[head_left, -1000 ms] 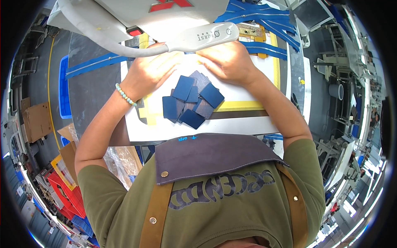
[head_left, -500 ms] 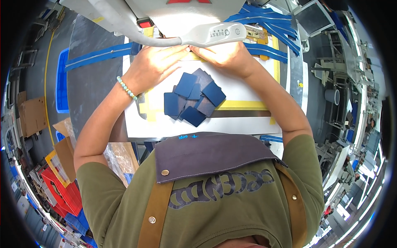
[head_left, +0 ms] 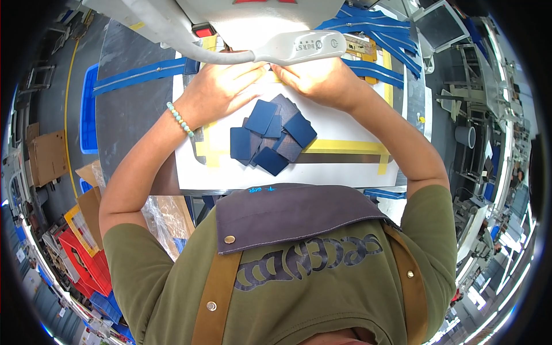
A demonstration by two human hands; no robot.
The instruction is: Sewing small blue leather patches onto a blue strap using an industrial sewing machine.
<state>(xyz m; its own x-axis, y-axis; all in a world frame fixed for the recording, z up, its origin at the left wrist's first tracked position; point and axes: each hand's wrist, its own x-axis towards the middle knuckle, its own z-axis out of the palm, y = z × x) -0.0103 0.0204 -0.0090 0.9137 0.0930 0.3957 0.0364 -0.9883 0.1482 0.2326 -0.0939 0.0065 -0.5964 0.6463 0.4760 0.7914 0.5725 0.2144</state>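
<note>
My left hand point(head_left: 215, 92), with a beaded bracelet at the wrist, lies over the work beneath the sewing machine head point(head_left: 259, 26). Its fingers are pressed together and point right. My right hand point(head_left: 325, 80) is closed opposite, its fingertips close to the left ones. A blue zipper strip point(head_left: 141, 75) reaches my left hand from the left, and blue zipper tape point(head_left: 374, 73) comes out on the right side of my right hand. The lamp hides the upper fingers and the grip. Nearer me, a loose pile of dark blue square patches point(head_left: 261, 118) lies on the white work surface.
A white lamp point(head_left: 299, 48) on a bent neck hangs over my fingers. More blue zippers point(head_left: 368, 24) are heaped at the far right, beside a brass-coloured metal part point(head_left: 361, 47). Yellow tape point(head_left: 345, 146) edges the white surface. A blue bin point(head_left: 89, 109) stands left of the table.
Both hands stay at the same spot with only slight shifts. The whole view has moved a little; the patches lie as before.
</note>
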